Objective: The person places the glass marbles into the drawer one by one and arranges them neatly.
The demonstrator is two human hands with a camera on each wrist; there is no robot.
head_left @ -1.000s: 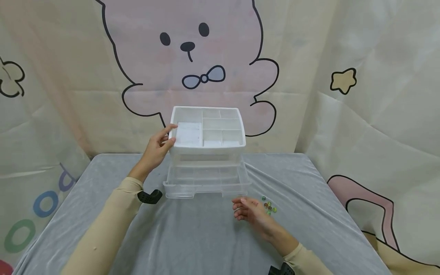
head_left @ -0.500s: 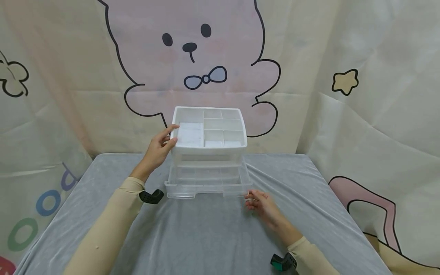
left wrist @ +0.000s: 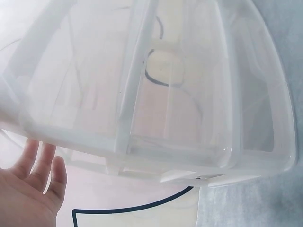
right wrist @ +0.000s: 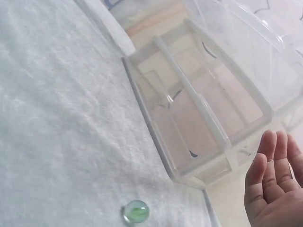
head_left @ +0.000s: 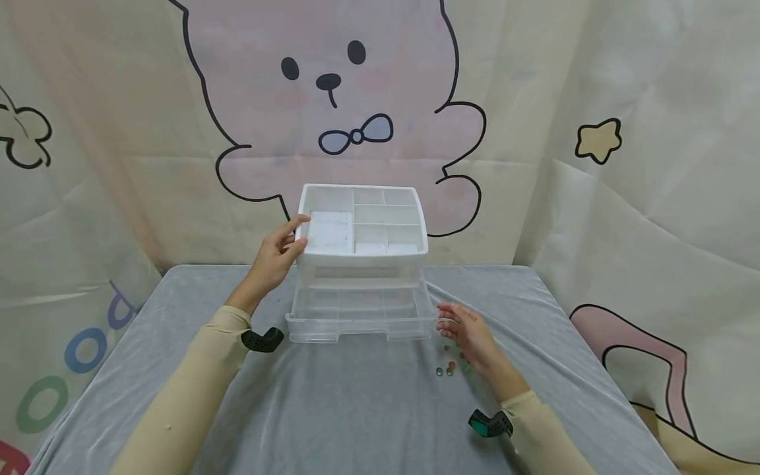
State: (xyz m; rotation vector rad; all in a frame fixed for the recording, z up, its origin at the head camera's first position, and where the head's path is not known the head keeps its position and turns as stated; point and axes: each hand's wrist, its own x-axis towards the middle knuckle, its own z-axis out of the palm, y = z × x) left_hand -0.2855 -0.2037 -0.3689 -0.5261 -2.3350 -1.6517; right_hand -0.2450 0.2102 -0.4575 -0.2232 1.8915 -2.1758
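In the head view, a white and clear storage box (head_left: 361, 258) with a divided top tray stands on the table, its clear lower drawer (head_left: 362, 328) pulled out toward the front. My left hand (head_left: 267, 267) holds the upper left side, index finger over the tray's rim and thumb at the front corner. Beside the drawer's right front corner is my right hand (head_left: 473, 340), fingers loosely bent; in the right wrist view they show nothing between them. Several small glass marbles (head_left: 450, 371) lie by and below this hand, some partly hidden. One marble (right wrist: 137, 211) with green inside shows large.
The grey cloth-covered table (head_left: 356, 409) reaches back to a printed curtain (head_left: 392, 79) close behind the box. More printed curtain hangs at both sides. Black devices (head_left: 262, 340) are worn at both wrists.
My right hand has moved right and back, from in front of the drawer to beside its right corner. Marbles it covered half a second ago show again. My left hand keeps its hold.
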